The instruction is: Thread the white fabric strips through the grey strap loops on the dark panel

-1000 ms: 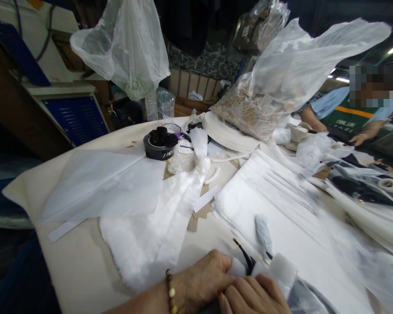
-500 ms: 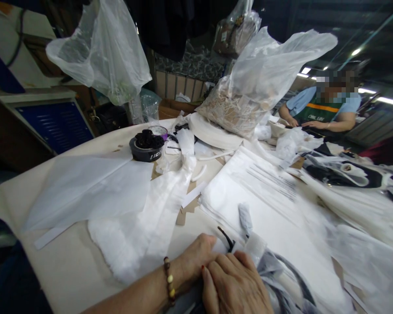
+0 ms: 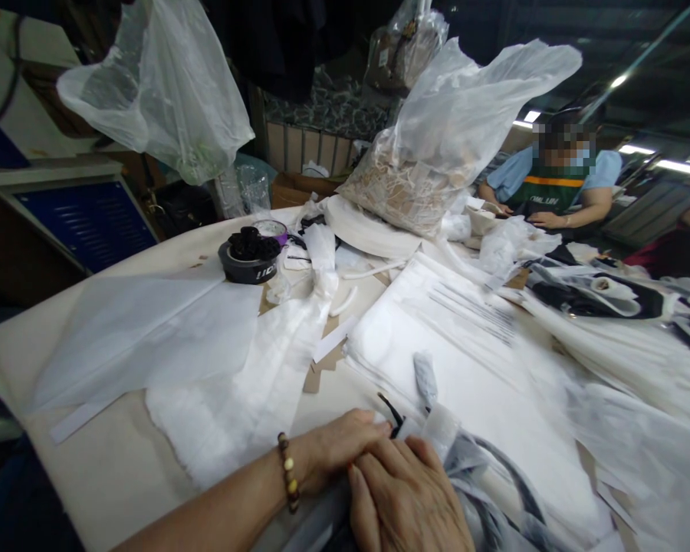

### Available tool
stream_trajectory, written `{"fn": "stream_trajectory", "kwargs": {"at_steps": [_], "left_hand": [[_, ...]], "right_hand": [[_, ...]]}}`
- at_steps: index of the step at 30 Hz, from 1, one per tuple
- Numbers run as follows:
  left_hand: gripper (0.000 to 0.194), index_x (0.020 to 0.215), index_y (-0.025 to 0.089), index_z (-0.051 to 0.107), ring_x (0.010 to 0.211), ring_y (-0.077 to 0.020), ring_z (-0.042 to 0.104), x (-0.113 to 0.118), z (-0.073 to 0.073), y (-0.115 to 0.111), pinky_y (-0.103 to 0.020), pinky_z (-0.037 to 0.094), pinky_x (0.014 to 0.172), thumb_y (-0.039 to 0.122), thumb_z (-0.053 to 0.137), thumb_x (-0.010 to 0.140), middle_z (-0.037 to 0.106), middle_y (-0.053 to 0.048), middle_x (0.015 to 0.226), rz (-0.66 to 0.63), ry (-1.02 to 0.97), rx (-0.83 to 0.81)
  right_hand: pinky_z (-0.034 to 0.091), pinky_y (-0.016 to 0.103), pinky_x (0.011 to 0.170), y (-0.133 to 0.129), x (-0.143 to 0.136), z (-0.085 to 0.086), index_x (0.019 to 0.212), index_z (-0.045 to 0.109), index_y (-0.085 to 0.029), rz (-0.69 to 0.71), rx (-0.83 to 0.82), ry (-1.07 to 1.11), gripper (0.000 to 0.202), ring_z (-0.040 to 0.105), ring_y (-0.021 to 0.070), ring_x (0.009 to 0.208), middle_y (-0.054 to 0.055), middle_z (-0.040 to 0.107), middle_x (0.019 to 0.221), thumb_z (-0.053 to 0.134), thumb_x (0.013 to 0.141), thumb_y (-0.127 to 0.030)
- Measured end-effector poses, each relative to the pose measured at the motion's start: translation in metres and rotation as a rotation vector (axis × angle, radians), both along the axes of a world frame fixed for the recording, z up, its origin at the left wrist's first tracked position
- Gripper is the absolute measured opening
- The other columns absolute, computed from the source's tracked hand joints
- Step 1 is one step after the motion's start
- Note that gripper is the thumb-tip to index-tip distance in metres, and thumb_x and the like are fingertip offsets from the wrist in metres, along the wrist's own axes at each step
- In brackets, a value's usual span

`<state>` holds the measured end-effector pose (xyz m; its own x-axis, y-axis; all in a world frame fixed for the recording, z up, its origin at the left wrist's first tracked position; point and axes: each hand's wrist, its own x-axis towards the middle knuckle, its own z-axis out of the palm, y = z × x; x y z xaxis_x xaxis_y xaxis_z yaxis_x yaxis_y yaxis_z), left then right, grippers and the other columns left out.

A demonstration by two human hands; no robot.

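- Bottom centre: left hand (image 3: 336, 448) and right hand (image 3: 405, 498) lie pressed together, flat on grey-white fabric (image 3: 483, 491).
- Fabric looks soft, light, limp; pinch its edge.
- Whether the fingers actually grip it, I cannot tell.

Left hand (image 3: 339, 448) under flat right hand (image 3: 405, 498)

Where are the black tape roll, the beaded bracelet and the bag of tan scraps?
black tape roll (image 3: 248, 270), head view, front outer wall.
beaded bracelet (image 3: 288, 474), head view, beads on the wrist.
bag of tan scraps (image 3: 399, 192), head view, filled lower part.
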<state>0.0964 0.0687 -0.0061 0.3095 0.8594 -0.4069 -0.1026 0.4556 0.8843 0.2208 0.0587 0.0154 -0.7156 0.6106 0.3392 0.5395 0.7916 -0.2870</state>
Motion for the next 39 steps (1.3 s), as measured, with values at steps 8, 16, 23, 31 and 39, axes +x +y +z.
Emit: {"fn": "stream_trajectory", "kwargs": {"at_steps": [8,16,23,31,39], "left_hand": [[0.036,0.065,0.015,0.051,0.055,-0.0119,0.044,-0.003,0.008,0.018,-0.023,0.033,0.054,0.047,0.041,0.079,0.049,0.001,0.060,-0.075,-0.018,-0.298],[0.025,0.064,0.019,0.053,0.072,-0.0157,0.049,-0.024,0.038,-0.018,-0.023,0.037,0.070,0.039,0.053,0.080,0.050,0.002,0.065,0.137,0.239,0.031],[0.059,0.123,0.020,0.049,0.123,-0.0281,0.038,-0.027,0.024,-0.076,-0.035,0.024,0.106,0.037,0.068,0.069,0.050,-0.008,0.129,0.087,0.259,0.185],[0.061,0.130,0.021,0.041,0.128,-0.0255,0.034,-0.027,-0.005,-0.064,-0.036,0.021,0.109,0.037,0.062,0.075,0.045,-0.006,0.135,-0.019,0.304,0.237],[0.053,0.115,0.017,0.054,0.122,-0.0302,0.042,-0.020,0.014,-0.056,-0.037,0.033,0.102,0.035,0.067,0.068,0.059,-0.006,0.120,-0.042,0.153,0.181]], "right_hand": [[0.028,0.035,0.077,0.000,0.004,0.010,0.095,0.058,-0.029,0.038,-0.132,-0.220,0.024,0.053,0.0202,0.086,-0.002,0.063,0.094,0.039,0.087,-0.017],[0.027,0.037,0.073,-0.001,-0.010,0.015,0.083,0.062,-0.025,-0.079,-0.178,-0.269,0.025,0.049,0.0215,0.081,0.000,0.062,0.082,0.039,0.087,-0.016],[0.032,0.037,0.079,-0.004,-0.014,0.025,0.078,0.060,-0.021,-0.092,-0.201,-0.333,0.020,0.050,0.0197,0.082,0.001,0.062,0.082,0.043,0.090,-0.021],[0.041,0.033,0.079,0.000,-0.011,0.023,0.075,0.063,-0.015,-0.120,-0.193,-0.174,0.020,0.056,0.0183,0.081,0.005,0.065,0.079,0.049,0.088,-0.021],[0.044,0.030,0.087,-0.041,0.034,0.088,0.093,0.062,-0.016,-0.159,-0.061,0.275,0.015,0.056,0.0156,0.093,0.006,0.063,0.098,0.047,0.088,-0.018]]}}
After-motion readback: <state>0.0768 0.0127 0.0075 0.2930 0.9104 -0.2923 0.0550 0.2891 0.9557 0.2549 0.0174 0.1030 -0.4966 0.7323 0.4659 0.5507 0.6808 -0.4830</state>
